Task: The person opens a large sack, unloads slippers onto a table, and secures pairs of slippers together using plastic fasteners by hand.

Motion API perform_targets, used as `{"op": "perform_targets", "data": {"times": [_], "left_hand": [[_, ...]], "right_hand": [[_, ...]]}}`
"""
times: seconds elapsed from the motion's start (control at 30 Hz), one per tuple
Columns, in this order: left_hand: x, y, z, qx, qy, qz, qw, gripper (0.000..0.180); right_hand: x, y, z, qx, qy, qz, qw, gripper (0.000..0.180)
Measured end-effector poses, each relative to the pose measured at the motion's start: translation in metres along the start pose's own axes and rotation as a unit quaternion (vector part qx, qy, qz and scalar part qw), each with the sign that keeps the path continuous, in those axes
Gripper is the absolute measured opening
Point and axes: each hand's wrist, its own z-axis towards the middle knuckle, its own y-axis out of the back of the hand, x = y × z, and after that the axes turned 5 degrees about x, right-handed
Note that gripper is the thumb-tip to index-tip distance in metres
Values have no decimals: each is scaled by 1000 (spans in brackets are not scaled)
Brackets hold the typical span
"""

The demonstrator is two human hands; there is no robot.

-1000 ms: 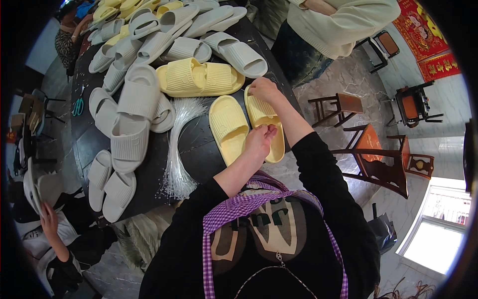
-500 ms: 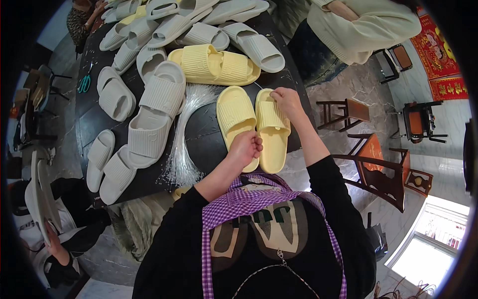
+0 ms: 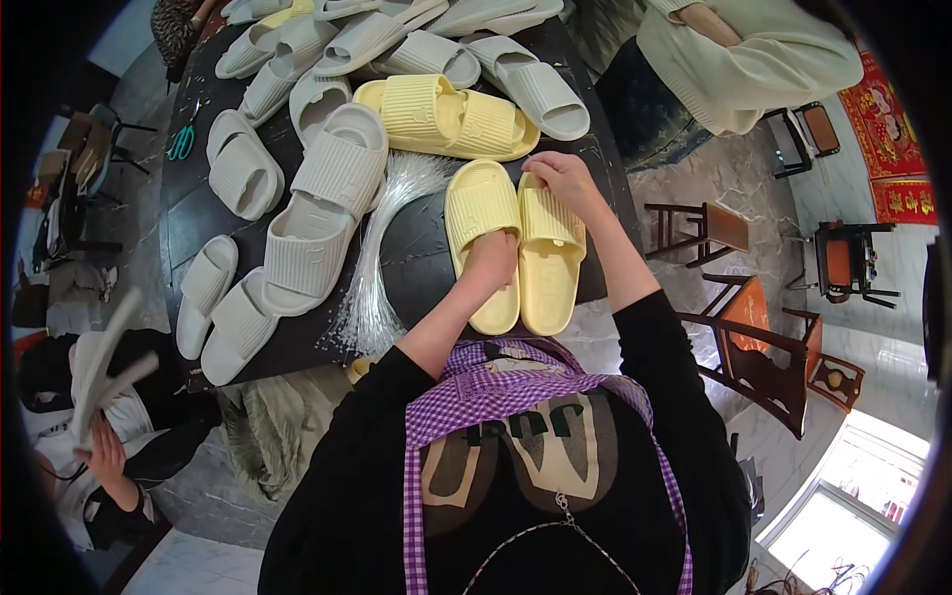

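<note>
Two yellow slippers lie side by side at the table's near edge, toes pointing away from me. My left hand point(image 3: 493, 260) reaches under the strap of the left yellow slipper point(image 3: 482, 198), its fingertips hidden inside. At the toe of the right yellow slipper point(image 3: 551, 288), my right hand point(image 3: 562, 182) is closed in a pinch; what it pinches, if anything, is too small to make out. Just left of the pair, a bundle of thin clear plastic strands point(image 3: 382, 238) curves across the table.
Grey slippers point(image 3: 325, 213) are piled over the left and far parts of the black table point(image 3: 412, 283). Another yellow pair point(image 3: 446, 117) lies beyond mine. Teal scissors point(image 3: 180, 144) rest near the left edge. Co-workers are at left and far right; wooden chairs point(image 3: 749, 317) stand at right.
My left hand has slipped its fingers under the left slipper's strap. The right hand stays by the right slipper's toe. At left, the co-worker's grey slippers have shifted. The whole view has moved slightly.
</note>
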Motion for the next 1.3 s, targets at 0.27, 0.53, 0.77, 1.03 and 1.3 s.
{"op": "perform_targets", "data": {"times": [0.27, 0.53, 0.77, 1.03, 1.3], "left_hand": [[-10, -1, -7, -40, 21, 13, 999, 37], [-4, -1, -8, -39, -1, -2, 999, 33], [-3, 0, -9, -33, -14, 18, 999, 27], [-5, -1, -9, -30, 3, -23, 999, 32], [-11, 4, -15, -34, 4, -40, 999, 29]], "right_hand": [[12, -13, 26, 137, 177, -226, 948, 25], [40, -14, 30, 226, 51, -259, 938, 27], [32, -9, 37, 234, 77, -324, 913, 17], [30, -6, 35, 214, 100, -417, 878, 17], [26, -3, 29, 191, 130, -413, 881, 14]]}}
